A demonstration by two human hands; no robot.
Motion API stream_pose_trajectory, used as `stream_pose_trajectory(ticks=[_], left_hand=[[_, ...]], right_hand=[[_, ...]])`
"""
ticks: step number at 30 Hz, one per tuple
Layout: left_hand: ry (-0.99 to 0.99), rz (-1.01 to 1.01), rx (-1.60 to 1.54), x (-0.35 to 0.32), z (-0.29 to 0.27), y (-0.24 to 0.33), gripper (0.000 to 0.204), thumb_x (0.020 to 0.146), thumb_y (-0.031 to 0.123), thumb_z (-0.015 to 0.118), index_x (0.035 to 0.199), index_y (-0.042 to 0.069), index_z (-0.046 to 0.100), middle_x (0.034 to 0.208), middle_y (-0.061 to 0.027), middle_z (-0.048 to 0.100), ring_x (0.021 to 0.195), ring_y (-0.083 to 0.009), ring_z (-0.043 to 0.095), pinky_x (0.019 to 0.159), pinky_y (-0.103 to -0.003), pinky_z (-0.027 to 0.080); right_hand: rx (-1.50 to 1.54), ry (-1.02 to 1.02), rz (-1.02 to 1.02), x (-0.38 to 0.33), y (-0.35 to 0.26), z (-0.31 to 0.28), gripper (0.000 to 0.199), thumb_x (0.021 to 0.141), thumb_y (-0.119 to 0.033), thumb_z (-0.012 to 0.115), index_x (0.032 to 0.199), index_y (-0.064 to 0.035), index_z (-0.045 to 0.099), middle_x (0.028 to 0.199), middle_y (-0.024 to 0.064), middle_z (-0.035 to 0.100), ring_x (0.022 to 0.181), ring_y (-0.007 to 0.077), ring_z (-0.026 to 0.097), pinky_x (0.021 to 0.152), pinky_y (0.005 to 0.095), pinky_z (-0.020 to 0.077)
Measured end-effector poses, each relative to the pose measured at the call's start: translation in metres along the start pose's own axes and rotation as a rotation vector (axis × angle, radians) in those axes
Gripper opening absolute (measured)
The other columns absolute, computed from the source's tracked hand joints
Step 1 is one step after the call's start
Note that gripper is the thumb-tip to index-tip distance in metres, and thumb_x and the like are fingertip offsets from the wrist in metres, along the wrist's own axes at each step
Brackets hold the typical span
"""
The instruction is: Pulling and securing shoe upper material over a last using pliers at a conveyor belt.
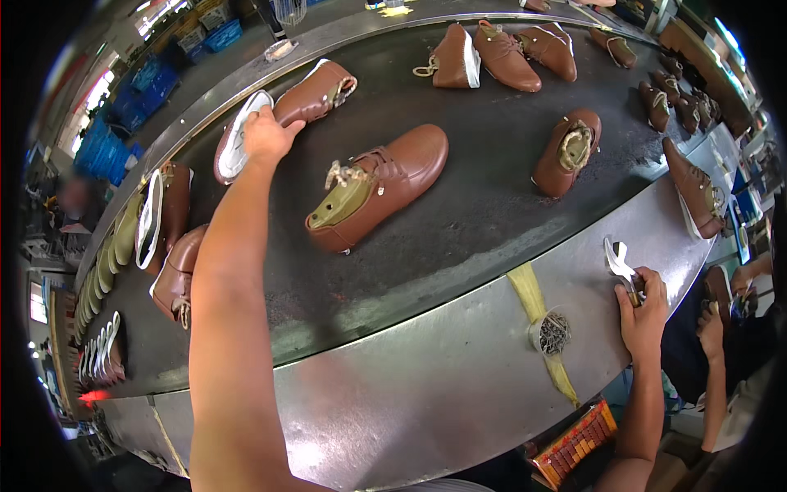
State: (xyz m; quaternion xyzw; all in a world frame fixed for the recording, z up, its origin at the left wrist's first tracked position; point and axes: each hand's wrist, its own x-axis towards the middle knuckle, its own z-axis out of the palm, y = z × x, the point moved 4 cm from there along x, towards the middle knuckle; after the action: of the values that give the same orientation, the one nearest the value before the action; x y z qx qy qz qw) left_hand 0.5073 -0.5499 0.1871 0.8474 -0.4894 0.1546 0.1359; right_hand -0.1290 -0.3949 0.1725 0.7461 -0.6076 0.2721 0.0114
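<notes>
Head view: left hand (pixel 266 135) fingers clamped on far shoe (pixel 283 111) lying sole-sideways on the belt (pixel 459 221), right hand (pixel 642 316) fingers closed around a metal tool (pixel 619 262) at the near counter (pixel 426 369) edge.

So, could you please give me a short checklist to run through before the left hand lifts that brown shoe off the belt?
1. Left hand grips the brown leather shoe with white sole: ok.
2. Fingers fully closed round it: cannot tell.
3. Right hand holds the metal pliers-like tool: ok.
4. Neighbouring brown shoe on its olive last lies apart: ok.
5. Small cup of nails is away from both hands: ok.
</notes>
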Motion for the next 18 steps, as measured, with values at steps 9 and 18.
stream_pose_trajectory(ticks=[9,18], left_hand=[[-0.299,-0.578,-1.217,-0.113,-0.073,-0.074,0.061,0.086,0.036,0.074,0.12,-0.01,0.055,0.103,-0.0165,0.068,0.075,-0.0268,0.069,0.059,-0.038,0.057],[-0.438,-0.175,-1.732,-0.474,-0.248,-0.127,0.084,0.076,0.03,0.083,0.14,-0.003,0.041,0.124,-0.0186,0.06,0.113,-0.0273,0.062,0.089,-0.045,0.055]], right_hand=[[0.034,0.028,-0.079,-0.007,-0.009,0.003,0.036,0.082,-0.02,0.073,0.109,-0.0017,0.058,0.098,0.0166,0.063,0.092,0.0368,0.059,0.083,0.0441,0.0448],[0.084,0.158,-0.248,-0.011,0.001,0.0,0.037,0.086,-0.026,0.07,0.113,-0.0017,0.059,0.104,0.0179,0.064,0.095,0.0382,0.06,0.085,0.0446,0.0447]])
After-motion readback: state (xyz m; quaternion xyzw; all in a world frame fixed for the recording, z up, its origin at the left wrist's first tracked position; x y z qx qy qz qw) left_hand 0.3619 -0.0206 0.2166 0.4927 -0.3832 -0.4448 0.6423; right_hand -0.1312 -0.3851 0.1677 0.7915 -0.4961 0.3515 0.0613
